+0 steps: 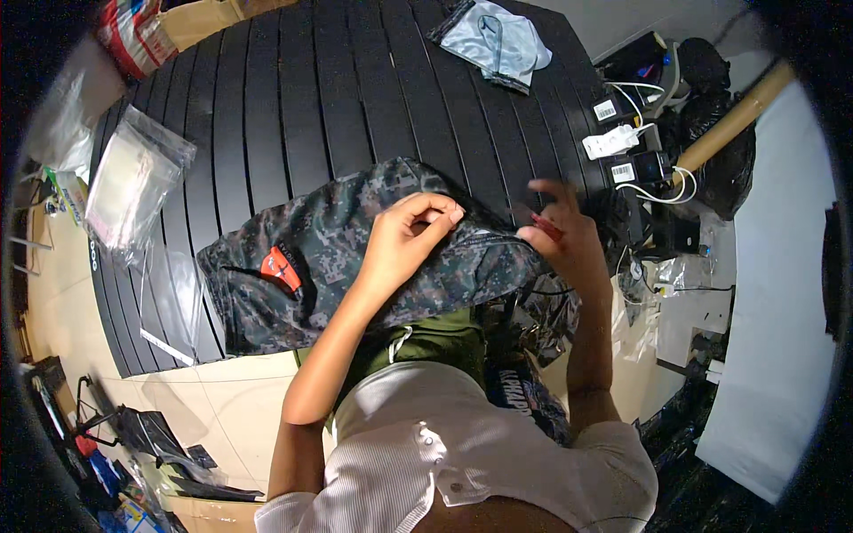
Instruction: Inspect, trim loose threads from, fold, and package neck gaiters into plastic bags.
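Note:
A piece of dark camouflage cloth (355, 213), perhaps a garment, lies rumpled across the near side of a black slatted table (267, 115). An orange-red tag (281, 269) shows on its left part. My left hand (410, 235) rests over the middle of the cloth, thumb and forefinger pinched together at its dark upper edge. Just past the cloth's right end is my right hand (569, 240), closed around a small red tool (546, 227). That hand is slightly blurred, and the tool's kind cannot be made out.
Clear plastic bags (133, 182) lie at the table's left. A light blue folded cloth item (498, 43) with black edges sits at the far right. Beside the right edge are white cables and a charger (613, 142), black boxes and a cardboard tube (737, 115).

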Tool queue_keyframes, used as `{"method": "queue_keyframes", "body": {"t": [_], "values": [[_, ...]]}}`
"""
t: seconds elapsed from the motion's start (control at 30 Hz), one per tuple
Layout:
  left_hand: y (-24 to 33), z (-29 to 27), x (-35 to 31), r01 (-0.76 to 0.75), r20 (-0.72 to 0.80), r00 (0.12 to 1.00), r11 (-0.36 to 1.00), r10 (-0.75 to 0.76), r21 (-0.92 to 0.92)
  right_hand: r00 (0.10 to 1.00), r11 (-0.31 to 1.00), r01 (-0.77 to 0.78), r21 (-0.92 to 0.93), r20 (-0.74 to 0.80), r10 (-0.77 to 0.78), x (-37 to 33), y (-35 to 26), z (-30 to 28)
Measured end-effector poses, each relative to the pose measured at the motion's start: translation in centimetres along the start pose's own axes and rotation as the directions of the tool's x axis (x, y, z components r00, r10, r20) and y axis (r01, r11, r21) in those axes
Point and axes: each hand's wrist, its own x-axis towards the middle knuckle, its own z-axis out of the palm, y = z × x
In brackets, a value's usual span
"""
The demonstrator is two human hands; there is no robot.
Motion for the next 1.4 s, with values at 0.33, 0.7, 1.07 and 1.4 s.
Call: {"method": "queue_keyframes", "body": {"t": [0.33, 0.7, 1.07, 1.4], "values": [[0.1, -0.1, 0.4, -0.21, -0.036, 0.973, 0.934, 0.229, 0.288, 0.942, 0.877, 0.333, -0.346, 0.16, -0.294, 0.5, -1.9, 0.5], [0.3, -0.7, 0.2, -0.125, 0.015, 0.992, 0.942, 0.127, 0.31, 0.971, 0.958, 0.147, -0.247, 0.223, -0.092, 1.6, -1.6, 3.1], [-0.5, -1.3, 0.4, 0.052, 0.017, 0.998, 0.981, -0.056, 0.186, 0.959, 0.955, 0.194, -0.224, 0.25, -0.137, 1.7, -1.2, 4.2], [0.2, -1.4, 0.3, -0.02, 0.023, 1.0, 0.947, 0.013, 0.32, 0.967, 0.966, 0.178, -0.189, 0.214, -0.137, 1.8, -0.9, 4.9]]}}
